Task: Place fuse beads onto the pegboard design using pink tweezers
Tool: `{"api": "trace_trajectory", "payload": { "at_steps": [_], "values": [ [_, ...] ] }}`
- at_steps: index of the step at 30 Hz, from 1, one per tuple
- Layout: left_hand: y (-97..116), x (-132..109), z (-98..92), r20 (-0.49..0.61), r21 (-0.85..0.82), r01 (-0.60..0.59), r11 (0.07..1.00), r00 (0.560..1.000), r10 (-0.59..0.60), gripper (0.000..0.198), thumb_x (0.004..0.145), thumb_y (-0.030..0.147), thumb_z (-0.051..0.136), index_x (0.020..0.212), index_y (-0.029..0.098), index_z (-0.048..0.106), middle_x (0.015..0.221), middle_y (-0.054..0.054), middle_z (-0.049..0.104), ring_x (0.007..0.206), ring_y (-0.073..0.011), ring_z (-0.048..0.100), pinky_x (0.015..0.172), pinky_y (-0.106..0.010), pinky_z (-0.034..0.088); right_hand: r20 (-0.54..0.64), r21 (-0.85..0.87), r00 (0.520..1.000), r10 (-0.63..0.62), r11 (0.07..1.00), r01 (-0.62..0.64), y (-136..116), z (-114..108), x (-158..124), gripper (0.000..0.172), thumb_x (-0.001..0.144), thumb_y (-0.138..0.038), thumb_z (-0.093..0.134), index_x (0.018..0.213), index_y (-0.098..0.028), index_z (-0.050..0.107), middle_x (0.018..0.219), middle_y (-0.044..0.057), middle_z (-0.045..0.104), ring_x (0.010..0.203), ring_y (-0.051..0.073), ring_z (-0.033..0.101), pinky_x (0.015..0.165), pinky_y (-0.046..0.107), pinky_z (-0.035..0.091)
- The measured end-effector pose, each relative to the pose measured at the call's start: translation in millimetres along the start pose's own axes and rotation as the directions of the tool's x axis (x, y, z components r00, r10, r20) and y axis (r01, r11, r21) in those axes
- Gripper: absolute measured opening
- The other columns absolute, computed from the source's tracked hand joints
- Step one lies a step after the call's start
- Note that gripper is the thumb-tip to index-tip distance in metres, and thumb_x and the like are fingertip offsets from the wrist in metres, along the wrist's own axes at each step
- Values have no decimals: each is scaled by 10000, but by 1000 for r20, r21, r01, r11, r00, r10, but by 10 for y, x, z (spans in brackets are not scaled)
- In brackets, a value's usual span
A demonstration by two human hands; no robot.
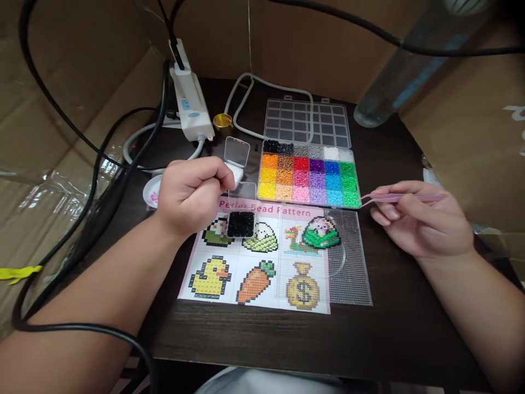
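My left hand (192,191) is closed, its bent fingers beside the raised clear lid of a small box of black beads (241,224); what its fingertips pinch, if anything, is hidden. Pink tweezers (410,197) lie between the thumb and fingers of my right hand (430,219), tips pointing left near the corner of the sorted bead case (309,175). The black bead box rests on the printed pattern sheet (256,279). A green, white and black bead figure (321,232) sits on the clear pegboard (350,273), which overlaps the sheet's right side.
A small box of white beads (234,174) stands open behind my left hand. Further back are a power strip (191,104), a gold cup (223,121) and cables. A white dish (151,191) is at left; cardboard walls surround the table.
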State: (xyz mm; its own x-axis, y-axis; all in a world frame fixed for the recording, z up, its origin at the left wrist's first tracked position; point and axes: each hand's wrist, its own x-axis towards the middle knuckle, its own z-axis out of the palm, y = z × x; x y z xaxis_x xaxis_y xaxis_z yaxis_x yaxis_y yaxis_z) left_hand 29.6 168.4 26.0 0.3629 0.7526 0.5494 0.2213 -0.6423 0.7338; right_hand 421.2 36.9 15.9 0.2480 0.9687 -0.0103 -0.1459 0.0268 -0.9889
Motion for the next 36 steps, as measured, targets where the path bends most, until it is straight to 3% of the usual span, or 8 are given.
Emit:
{"api": "trace_trajectory", "payload": {
  "at_steps": [6, 14, 17, 22, 26, 31, 34, 36],
  "values": [
    [-12, -26, -8, 24, 10, 20, 1000, 1000, -20, 354, 807, -9, 621, 733, 306, 764, 659, 50, 722, 559, -150, 595, 573, -382, 446, -47, 22, 999, 6, 1000, -5, -9, 59, -5, 279, 791, -402, 1224, 926, -296, 1004, 999, 139, 987, 585, 116, 482, 548, 344, 467],
    [-15, -11, -18, 19, 9, 16, 1000, 1000, -16, 340, 806, 3, 643, 728, 307, 774, 665, 50, 758, 560, -153, 613, 580, -375, 470, -69, -11, 997, -21, 1000, 21, 32, -2, 46, 300, 790, -431, 1237, 897, -335, 973, 997, 76, 975, 583, 124, 513, 530, 331, 484],
    [-1, 15, -17, 31, 18, -32, 999, 999, 31, 322, 790, 32, 608, 715, 295, 779, 646, 55, 749, 536, -133, 584, 547, -346, 458, -42, -29, 999, -26, 999, 25, 34, -18, 63, 306, 821, -446, 1231, 911, -329, 962, 1009, 69, 974, 591, 122, 529, 528, 322, 507],
    [-13, 59, -16, 26, 44, -107, 993, 994, 105, 327, 782, 34, 570, 710, 272, 783, 618, 87, 727, 502, -79, 534, 481, -297, 392, -93, 16, 996, 11, 1000, -10, 33, -1, 67, 376, 731, -435, 1267, 883, -308, 947, 966, 63, 969, 576, 101, 526, 510, 292, 495],
    [-46, 77, -18, 33, 25, -176, 984, 984, 175, 349, 784, 11, 566, 718, 268, 792, 613, 110, 731, 484, -57, 528, 456, -297, 364, -121, -35, 992, 32, 999, -36, 55, -26, 80, 366, 761, -431, 1242, 931, -318, 938, 985, 68, 970, 553, 111, 470, 476, 322, 464],
    [-55, 73, -20, 23, 54, -152, 987, 988, 151, 366, 806, 4, 554, 731, 275, 789, 636, 99, 743, 517, -70, 570, 464, -315, 374, -142, -20, 990, 5, 1000, -7, 102, -40, 90, 323, 808, -383, 1211, 976, -301, 947, 1011, 93, 972, 556, 113, 437, 489, 334, 433],
    [-43, 53, -18, 32, 36, -172, 984, 985, 171, 369, 804, -7, 568, 736, 287, 781, 627, 103, 730, 494, -76, 539, 461, -326, 369, -169, -9, 986, 2, 1000, -3, 99, -8, 71, 343, 793, -402, 1233, 949, -306, 943, 1031, 93, 975, 581, 116, 476, 519, 341, 463],
    [-25, 27, -13, 23, 65, -111, 992, 994, 110, 371, 815, -9, 592, 750, 303, 783, 648, 88, 743, 515, -103, 561, 507, -354, 425, -178, -23, 984, -18, 1000, 14, 87, 14, 53, 345, 806, -418, 1241, 942, -306, 945, 1099, 112, 988, 611, 125, 530, 544, 354, 494]
  ]
}}
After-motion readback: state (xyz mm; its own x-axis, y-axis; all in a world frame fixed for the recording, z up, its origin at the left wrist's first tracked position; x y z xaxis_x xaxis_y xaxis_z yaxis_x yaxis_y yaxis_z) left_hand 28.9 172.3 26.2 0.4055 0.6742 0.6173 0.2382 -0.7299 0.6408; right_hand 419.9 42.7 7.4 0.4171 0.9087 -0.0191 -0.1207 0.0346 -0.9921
